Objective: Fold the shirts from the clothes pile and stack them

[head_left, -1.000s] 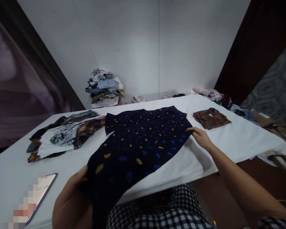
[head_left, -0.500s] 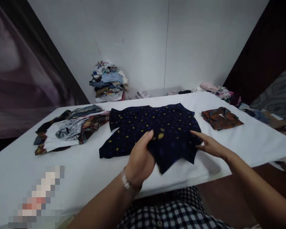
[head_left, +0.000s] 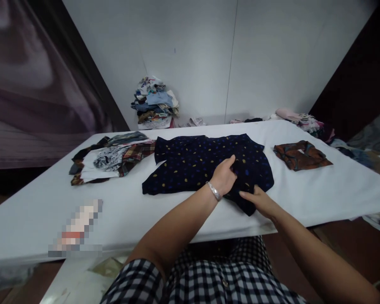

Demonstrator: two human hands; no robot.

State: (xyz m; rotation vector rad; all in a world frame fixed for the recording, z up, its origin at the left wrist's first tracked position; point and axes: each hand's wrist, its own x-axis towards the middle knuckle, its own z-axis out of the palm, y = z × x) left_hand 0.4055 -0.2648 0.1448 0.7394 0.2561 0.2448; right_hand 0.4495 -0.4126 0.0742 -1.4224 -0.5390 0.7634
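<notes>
White cloth covers the table [head_left: 123, 213]; its near edge runs just in front of a checked shirt [head_left: 202, 280]. Near left on it, a pixelated object [head_left: 79, 223], details hidden.

Right hand [head_left: 264, 202]: thumb and fingers at the near flap of the dark garment [head_left: 193, 164]; cannot tell whether it pinches or only touches. Left hand [head_left: 224, 177], bracelet [head_left: 213, 191] at its wrist, reaches across farther in and appears to grasp a gathered part of the same cloth.

Garment, navy with blue and yellow spots, lies mid-table. Left part and far edge flat, a sleeve-like corner out to the left; right near part bunched at the hands. Judged half done at most: right side looks partly turned in, left side not.

Beyond, to the right and well apart, a brown garment [head_left: 302, 157] lies as a compact folded packet, apparently finished. Left, a loose heap of clothes [head_left: 109, 158]. Farthest, a tall clothes stack [head_left: 155, 105] by the pale wall [head_left: 193, 55].
</notes>
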